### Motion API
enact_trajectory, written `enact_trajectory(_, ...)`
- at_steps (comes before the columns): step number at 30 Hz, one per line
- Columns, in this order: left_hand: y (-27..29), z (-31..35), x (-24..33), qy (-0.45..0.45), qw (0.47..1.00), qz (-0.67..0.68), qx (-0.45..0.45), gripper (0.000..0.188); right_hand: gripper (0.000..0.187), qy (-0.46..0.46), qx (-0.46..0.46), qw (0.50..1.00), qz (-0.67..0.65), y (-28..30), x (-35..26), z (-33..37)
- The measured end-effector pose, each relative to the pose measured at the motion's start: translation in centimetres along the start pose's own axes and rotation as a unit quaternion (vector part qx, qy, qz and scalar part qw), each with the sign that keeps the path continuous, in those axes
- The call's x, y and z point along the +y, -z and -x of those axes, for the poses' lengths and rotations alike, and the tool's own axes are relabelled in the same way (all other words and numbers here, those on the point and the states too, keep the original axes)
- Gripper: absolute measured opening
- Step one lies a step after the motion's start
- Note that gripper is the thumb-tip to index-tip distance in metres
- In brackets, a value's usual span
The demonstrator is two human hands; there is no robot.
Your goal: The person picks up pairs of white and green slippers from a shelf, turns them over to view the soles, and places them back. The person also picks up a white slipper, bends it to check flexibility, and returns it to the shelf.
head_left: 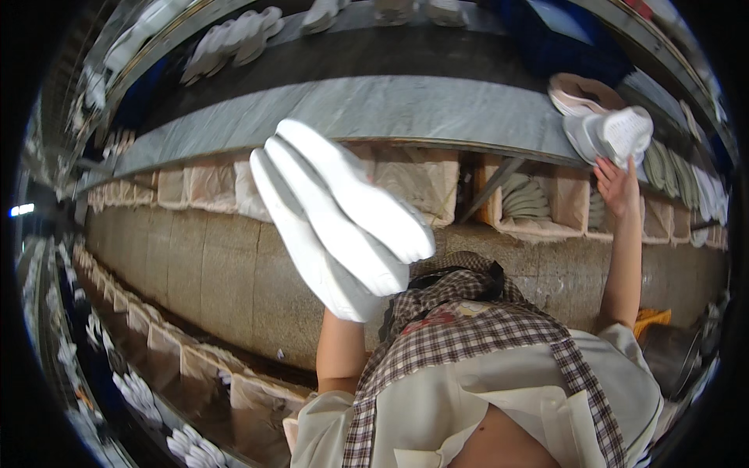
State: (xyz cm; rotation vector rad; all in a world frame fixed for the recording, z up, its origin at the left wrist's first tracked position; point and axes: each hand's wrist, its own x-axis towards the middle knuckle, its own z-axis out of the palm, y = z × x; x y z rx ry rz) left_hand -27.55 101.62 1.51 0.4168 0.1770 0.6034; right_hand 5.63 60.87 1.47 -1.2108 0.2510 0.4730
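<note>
Three long white shoe soles [335, 210] lie side by side in the air in front of my body, carried on my left arm. They cover my left hand and its fingers; only the forearm shows below them. At the right end of the workbench, my right hand [616, 186] reaches up with its fingers stretched and apart. Its fingertips touch the lower edge of a small pile of white and grey soles [608, 134]. Just behind that pile is a pinkish-beige curved piece [583, 93].
A grey workbench [390, 113] runs across, with a dark belt [374, 58] behind it. More white soles [234, 45] stand at the far side. Lined bins [417, 183] sit under the bench, some with grey-green soles [524, 199]. A blue crate [558, 35] is far right; more bins [207, 370] line the left.
</note>
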Motion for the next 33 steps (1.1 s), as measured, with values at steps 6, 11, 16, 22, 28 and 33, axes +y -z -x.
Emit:
enact_trajectory(6, -1.9, 0.2, 1.3, -0.006, 0.999, -0.048, -0.016, 0.05, 0.067, 0.015, 0.01, 0.998, -0.061, 2.4, 1.8, -1.1)
enact_trajectory(11, -1.1, 0.3, 1.6, 0.002, 0.997, -0.054, -0.048, 0.054, 0.039, 0.091, 0.036, 0.98, -0.174, 5.9, 2.2, -4.3)
enact_trajectory(16, -1.6, 0.5, 1.7, 0.037, 0.998, -0.016, -0.047, 0.051, 0.035, 0.111, -0.011, 0.968, -0.225, 7.2, 0.7, -7.7)
enact_trajectory(22, -2.0, 1.8, 1.8, 0.037, 0.999, -0.001, 0.003, 0.046, 0.035, 0.082, -0.122, 0.935, -0.322, 5.8, -0.9, -10.7)
enact_trajectory(28, -0.5, 1.3, 1.8, 0.052, 0.998, 0.011, 0.022, 0.048, 0.047, -0.026, -0.126, 0.971, -0.203, 4.0, 1.2, -10.1)
enact_trajectory(33, 0.7, 1.3, 1.8, 0.049, 0.998, -0.014, 0.037, 0.052, 0.062, -0.034, -0.145, 0.977, -0.154, 3.2, 1.6, -7.3)
